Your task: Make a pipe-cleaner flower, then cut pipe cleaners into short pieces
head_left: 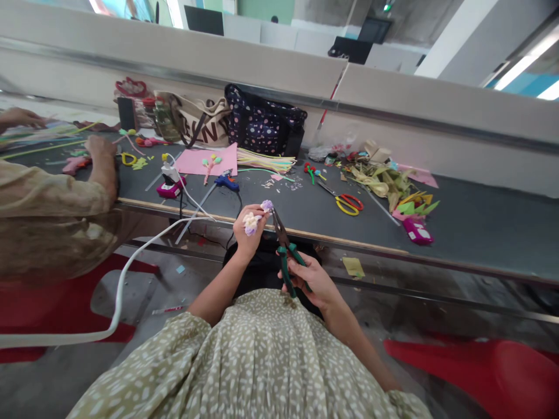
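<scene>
Near the table's front edge, my left hand [248,233] is closed on a small bunch of fuzzy craft flowers [251,222], white-cream and lilac. One lilac flower [266,205] sticks up past my fingertips. My right hand [312,277] is wrapped around the green handles of long-nose pliers [283,235]. The pliers' tips point up and left, beside the lilac flower; whether they grip its stem I cannot make out. A blue glue gun [227,181] lies on the table beyond my left hand.
Red-and-yellow scissors [347,203], pipe cleaners [266,160], pink paper [196,161] and dried leaves [379,177] lie on the table [480,221]. Bags [266,123] stand behind. A white cable [120,285] crosses at left, where a co-worker's arm [102,169] reaches over the table.
</scene>
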A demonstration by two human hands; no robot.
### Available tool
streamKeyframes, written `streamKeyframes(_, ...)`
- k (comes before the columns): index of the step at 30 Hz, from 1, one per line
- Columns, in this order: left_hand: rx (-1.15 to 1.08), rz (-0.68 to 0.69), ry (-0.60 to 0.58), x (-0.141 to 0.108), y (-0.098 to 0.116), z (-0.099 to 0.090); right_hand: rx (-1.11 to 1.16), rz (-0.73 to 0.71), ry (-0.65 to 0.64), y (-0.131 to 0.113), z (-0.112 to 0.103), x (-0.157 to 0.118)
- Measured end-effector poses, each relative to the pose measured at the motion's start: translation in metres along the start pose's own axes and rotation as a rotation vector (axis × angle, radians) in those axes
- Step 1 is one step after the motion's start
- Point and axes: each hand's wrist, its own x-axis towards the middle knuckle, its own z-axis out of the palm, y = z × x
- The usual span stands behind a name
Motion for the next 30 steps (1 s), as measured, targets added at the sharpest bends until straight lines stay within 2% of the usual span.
streamKeyframes(8,0.021,0.245,-0.059,-0.003,-0.001,-0.007,0.042,0.071,-0.062,0.001,-0.006,0.001)
streamKeyframes(11,0.051,0.245,-0.084,-0.004,-0.004,-0.008,0.060,0.084,-0.077,-0.002,-0.005,-0.001)
streamKeyframes(14,0.066,0.137,-0.072,-0.002,-0.008,-0.005,0.074,0.076,-0.069,-0.005,-0.002,-0.003)
streamKeyframes(17,0.054,-0.038,-0.104,0.003,-0.012,-0.002,0.083,0.071,-0.061,-0.006,0.001,-0.004)
streamKeyframes(23,-0.360,-0.565,-0.271,0.007,-0.015,-0.002,0.106,-0.005,-0.017,-0.005,-0.003,-0.003)
streamKeyframes(26,-0.448,-0.654,-0.310,0.008,-0.009,-0.002,0.111,-0.044,0.019,-0.007,-0.007,-0.002)
streamKeyframes(30,-0.540,-0.655,-0.331,0.008,0.002,-0.002,0.095,-0.085,0.063,-0.012,-0.011,-0.003)
